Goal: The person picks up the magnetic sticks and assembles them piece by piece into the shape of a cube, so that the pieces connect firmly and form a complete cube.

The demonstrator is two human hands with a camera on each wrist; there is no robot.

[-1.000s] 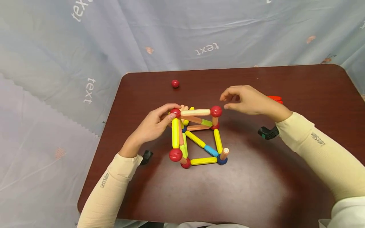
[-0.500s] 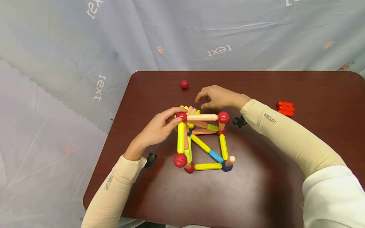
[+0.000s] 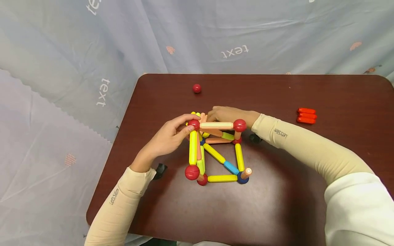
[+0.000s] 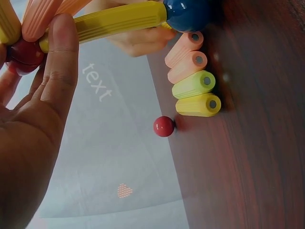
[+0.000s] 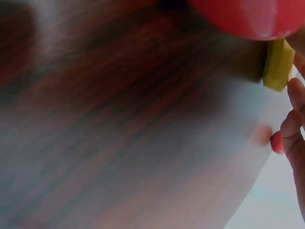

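Note:
A cube-like frame of magnetic sticks and balls stands on the table, with a yellow stick (image 3: 193, 147) along its upper left side. My left hand (image 3: 167, 138) grips the red ball (image 3: 194, 124) at its upper far-left corner, thumb and fingers around it. A blue ball (image 4: 188, 13) shows lower down in the left wrist view. My right hand (image 3: 229, 113) reaches behind the frame, its fingertips hidden there in the head view. In the right wrist view its fingers (image 5: 294, 126) are right beside a yellow stick (image 5: 278, 66); I cannot tell whether they pinch it.
Loose pink, green and yellow sticks (image 4: 198, 105) lie in a row behind the frame. A single red ball (image 3: 196, 88) sits farther back on the brown table (image 3: 261, 212). Three red sticks (image 3: 306, 116) lie to the right. A grey curtain (image 3: 197, 34) hangs behind.
My right hand has moved left from beyond the frame's right corner, then down to the loose sticks behind it. My left hand keeps its grip on the corner ball.

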